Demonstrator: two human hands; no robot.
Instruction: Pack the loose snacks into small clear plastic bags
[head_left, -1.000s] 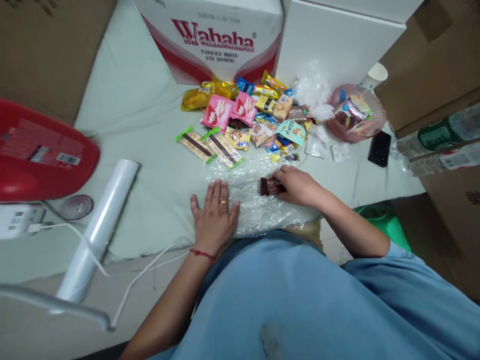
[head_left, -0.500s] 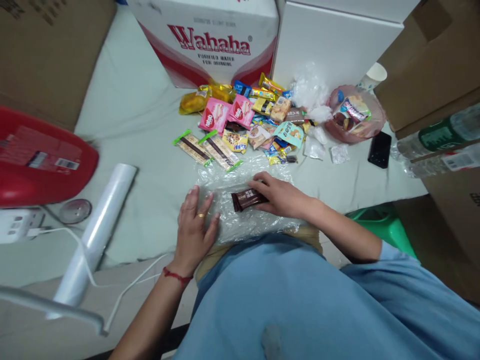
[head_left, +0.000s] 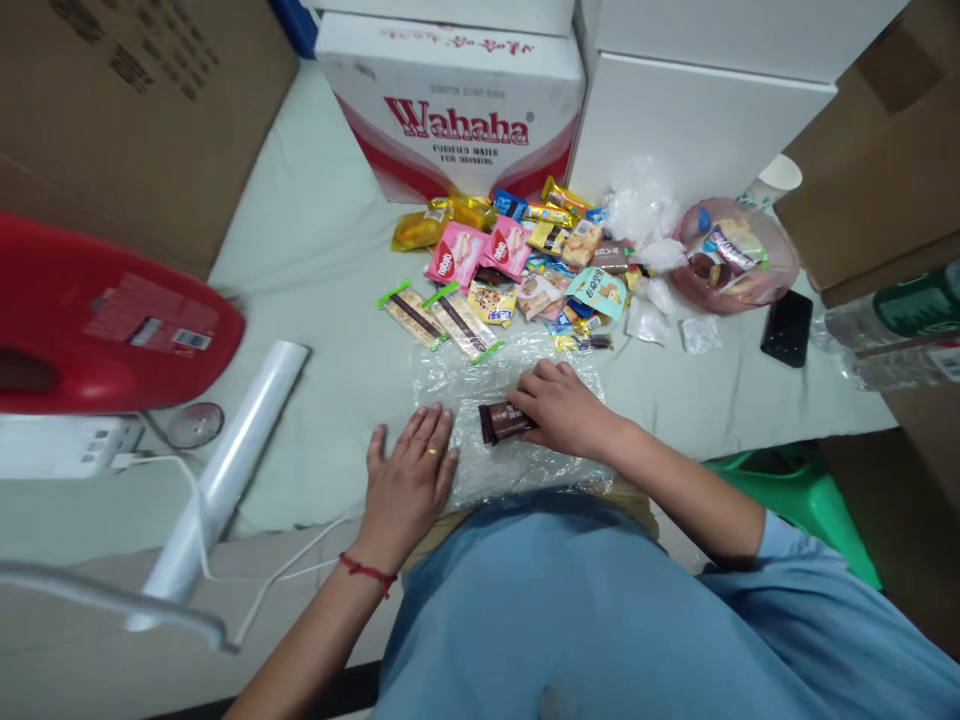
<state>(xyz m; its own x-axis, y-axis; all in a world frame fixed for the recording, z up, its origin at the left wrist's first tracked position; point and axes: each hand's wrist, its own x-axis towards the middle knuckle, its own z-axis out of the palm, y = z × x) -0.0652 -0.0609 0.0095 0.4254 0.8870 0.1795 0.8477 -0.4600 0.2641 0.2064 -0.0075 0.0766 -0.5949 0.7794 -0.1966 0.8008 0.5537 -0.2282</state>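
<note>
A crumpled sheet of clear plastic film (head_left: 480, 482) lies flat at the table's front edge. On it is a dark brown wrapped snack bar (head_left: 496, 421), perhaps with a second one under it. My right hand (head_left: 564, 408) is closed over the bar's right end, fingers curled down on it. To the left, my left hand (head_left: 409, 478) rests palm down with its fingers stretched out, the fingertips at the film's left edge. Just beyond the film lie two nougat-like bars in clear and green wrappers (head_left: 466, 322), beside a yellow snack packet (head_left: 492, 302).
Behind is a pile of snacks with pink packets (head_left: 457, 254), before a Wahaha carton (head_left: 465, 130). A pink bowl (head_left: 780, 262), a phone (head_left: 787, 328) and bottles (head_left: 900, 310) stand right. Left are a film roll (head_left: 240, 465), a power strip (head_left: 56, 445) and a red container (head_left: 97, 330).
The camera view has shifted, so everything sits lower and further right. My left hand now lies flatter, its thumb out to the left. My right fingers curl further over the bar, which has stayed on the film.
</note>
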